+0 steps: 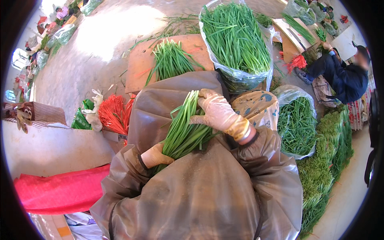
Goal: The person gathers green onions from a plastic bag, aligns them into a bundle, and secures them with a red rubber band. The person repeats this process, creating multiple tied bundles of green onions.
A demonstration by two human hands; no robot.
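Observation:
A bunch of long green leafy stalks, like garlic chives [183, 132], lies slantwise over my lap, its pale ends pointing up. My left hand [157, 156], in a pale glove, is closed around the lower part of the bunch. At the pale ends my gloved right hand [213, 112] is spread, thumb and fingers apart, beside or lightly touching the stalks. Beyond my knees a loose heap of the same stalks [172, 58] rests on a reddish-brown board [136, 67]. To its right stands a large clear plastic bag full of stalks [235, 39].
Red ties [114, 114] lie to my left near a green bag [82, 117]. A smaller bag of greens [297, 126] and a long stack of bundled greens [324, 153] are on my right. A co-worker [339, 72] sits at the upper right.

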